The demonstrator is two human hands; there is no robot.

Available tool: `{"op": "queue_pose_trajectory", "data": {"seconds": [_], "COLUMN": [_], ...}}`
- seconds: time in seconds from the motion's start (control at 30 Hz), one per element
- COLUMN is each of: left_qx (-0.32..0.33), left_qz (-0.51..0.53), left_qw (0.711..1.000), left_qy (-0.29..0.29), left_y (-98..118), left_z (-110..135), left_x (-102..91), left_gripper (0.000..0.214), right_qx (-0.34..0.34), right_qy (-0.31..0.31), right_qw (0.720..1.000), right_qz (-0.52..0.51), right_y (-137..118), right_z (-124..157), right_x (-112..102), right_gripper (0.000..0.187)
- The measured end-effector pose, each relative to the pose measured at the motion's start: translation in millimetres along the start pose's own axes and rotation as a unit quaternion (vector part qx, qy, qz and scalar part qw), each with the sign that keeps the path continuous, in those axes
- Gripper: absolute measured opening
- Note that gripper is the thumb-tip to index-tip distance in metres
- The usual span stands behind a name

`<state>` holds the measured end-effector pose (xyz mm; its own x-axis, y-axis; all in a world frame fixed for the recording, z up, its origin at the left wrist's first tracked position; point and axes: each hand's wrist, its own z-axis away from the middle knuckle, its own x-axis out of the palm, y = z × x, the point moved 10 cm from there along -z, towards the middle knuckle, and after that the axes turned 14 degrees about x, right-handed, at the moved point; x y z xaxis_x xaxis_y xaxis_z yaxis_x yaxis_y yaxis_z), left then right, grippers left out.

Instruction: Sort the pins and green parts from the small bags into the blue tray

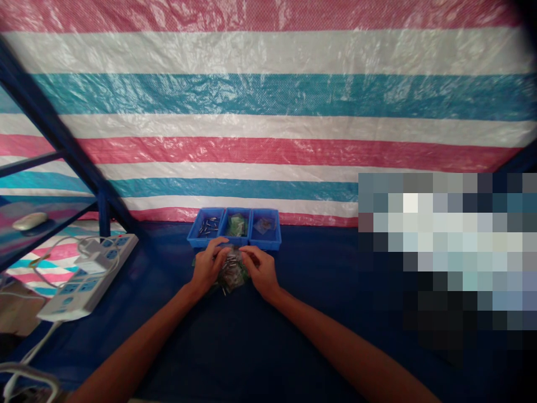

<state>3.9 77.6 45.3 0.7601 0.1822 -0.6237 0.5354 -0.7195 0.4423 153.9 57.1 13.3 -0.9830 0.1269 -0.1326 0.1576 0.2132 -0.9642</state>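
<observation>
A small clear plastic bag with shiny metal pieces, which look like screws, lies between my hands, above a heap of similar bags. My left hand has its fingers curled and closed at the bag's upper left edge. On the opposite edge, the thumb and fingers of my right hand pinch the bag. Just beyond stand three blue bins: the left bin has loose metal screws, the middle one holds greenish packets, and the right one holds a clear packet.
The dark blue tabletop reaches back to a striped plastic sheet. At left lies a white power strip with plugs and cables, near a blue metal frame. A white computer mouse rests on a shelf.
</observation>
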Motion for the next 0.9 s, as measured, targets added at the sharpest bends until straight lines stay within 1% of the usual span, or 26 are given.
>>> {"op": "queue_pose_trajectory", "data": {"seconds": [0.17,0.4,0.6,0.73,0.9], "left_qx": [-0.001,0.004,-0.016,-0.033,-0.004], "left_qz": [-0.007,0.002,0.005,0.014,0.004], "left_qw": [1.000,1.000,1.000,0.999,1.000], "left_qy": [-0.006,0.000,-0.005,-0.019,-0.014], "left_y": [-0.6,0.3,-3.7,-4.8,3.8], "left_z": [0.5,2.2,4.6,5.9,2.9], "left_x": [0.4,0.1,2.3,4.6,-0.8], "left_gripper": [0.025,0.026,0.029,0.030,0.030], "right_qx": [-0.027,-0.049,-0.061,-0.057,-0.013], "right_qy": [-0.003,-0.017,-0.024,-0.032,-0.018], "right_qw": [0.999,0.998,0.997,0.997,1.000], "right_qz": [0.025,0.041,0.042,0.043,0.005], "right_y": [-4.9,-6.8,-8.7,-8.3,-2.2], "right_z": [0.8,1.9,1.9,2.4,1.1], "right_x": [1.5,6.6,8.1,10.0,4.9], "right_gripper": [0.020,0.016,0.014,0.015,0.019]}}
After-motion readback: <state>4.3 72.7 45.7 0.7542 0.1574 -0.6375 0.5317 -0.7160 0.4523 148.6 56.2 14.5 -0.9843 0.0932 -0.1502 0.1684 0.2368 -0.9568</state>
